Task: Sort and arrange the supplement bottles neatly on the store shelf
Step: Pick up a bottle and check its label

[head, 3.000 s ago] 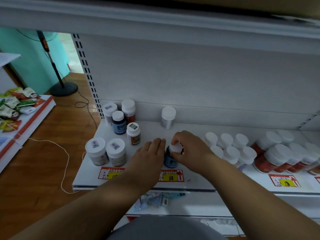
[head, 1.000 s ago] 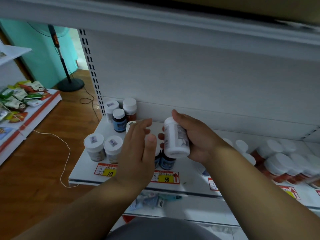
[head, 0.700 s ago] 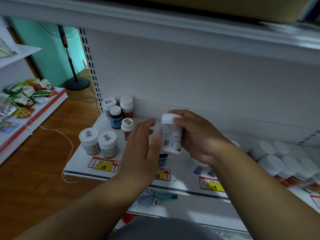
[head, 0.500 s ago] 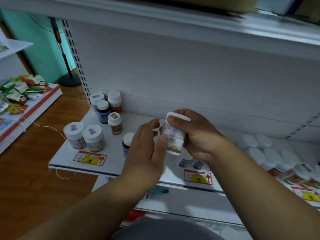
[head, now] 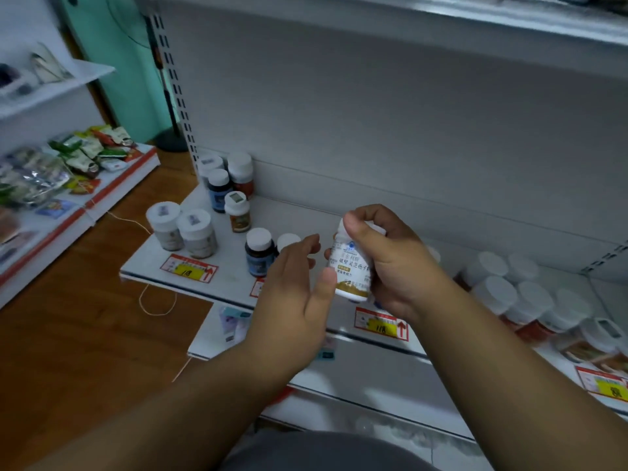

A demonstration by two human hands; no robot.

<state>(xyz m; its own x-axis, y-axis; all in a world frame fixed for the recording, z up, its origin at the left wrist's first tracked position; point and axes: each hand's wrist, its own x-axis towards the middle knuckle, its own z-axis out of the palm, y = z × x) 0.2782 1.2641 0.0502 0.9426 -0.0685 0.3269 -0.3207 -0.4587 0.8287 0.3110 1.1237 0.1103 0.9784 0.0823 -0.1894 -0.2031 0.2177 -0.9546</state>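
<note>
A pale grey back panel (head: pixel 390 107) fills most of the view from 11 to 2 o'clock, with the underside of an upper shelf (head: pixel 441 25) running across the top. A slotted upright (head: pixel 173 93) climbs at 10 o'clock. Beyond it stands a teal wall (head: pixel 115 62) and the dark pole and round base of what seems to be a floor fan (head: pixel 171 139), though it is blurred. The floor (head: pixel 78 334) at 8 o'clock is warm brown wood, crossed by a thin white cord (head: pixel 158 302). At 9 o'clock a low white display with a red edge (head: pixel 112 188) carries snack packets (head: pixel 85 154). The light is dim and cool.
</note>
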